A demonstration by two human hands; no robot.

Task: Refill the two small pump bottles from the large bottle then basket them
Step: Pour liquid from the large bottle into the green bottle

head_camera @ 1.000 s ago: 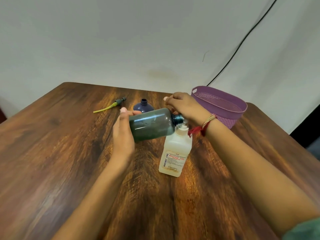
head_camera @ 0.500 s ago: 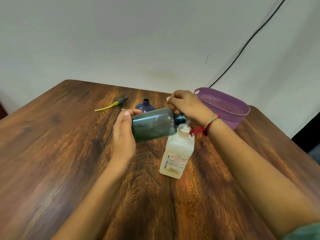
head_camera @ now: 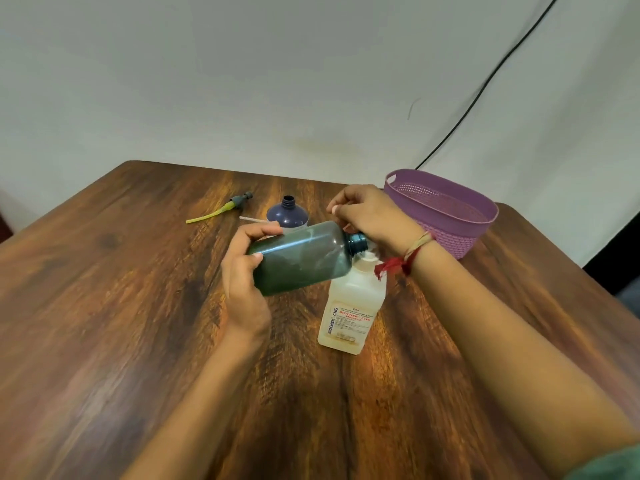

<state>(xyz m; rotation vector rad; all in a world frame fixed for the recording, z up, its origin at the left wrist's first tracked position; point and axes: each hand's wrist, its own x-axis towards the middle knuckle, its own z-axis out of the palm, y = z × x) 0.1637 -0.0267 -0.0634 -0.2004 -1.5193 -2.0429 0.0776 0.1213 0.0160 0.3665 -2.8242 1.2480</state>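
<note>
My left hand (head_camera: pixel 242 289) grips the base of a dark green bottle (head_camera: pixel 301 259), tipped on its side. Its open neck (head_camera: pixel 356 241) points right, just above the mouth of a white labelled bottle (head_camera: pixel 353 306) standing on the table. My right hand (head_camera: pixel 370 216) hovers at that neck, fingers curled, pinching a small white piece. A thin white tube (head_camera: pixel 251 219) pokes out behind my left fingers; what it joins is hidden. Farther back an uncapped dark blue bottle (head_camera: pixel 287 216) stands upright. A pump head with a yellow tube (head_camera: pixel 221 211) lies to its left.
A purple perforated basket (head_camera: pixel 446 216) sits at the back right of the wooden table (head_camera: pixel 104 323), close behind my right wrist. A black cable (head_camera: pixel 485 84) runs down the wall behind it.
The view has shifted slightly. Both hands and the tipped green bottle keep nearly the same pose over the white bottle.
</note>
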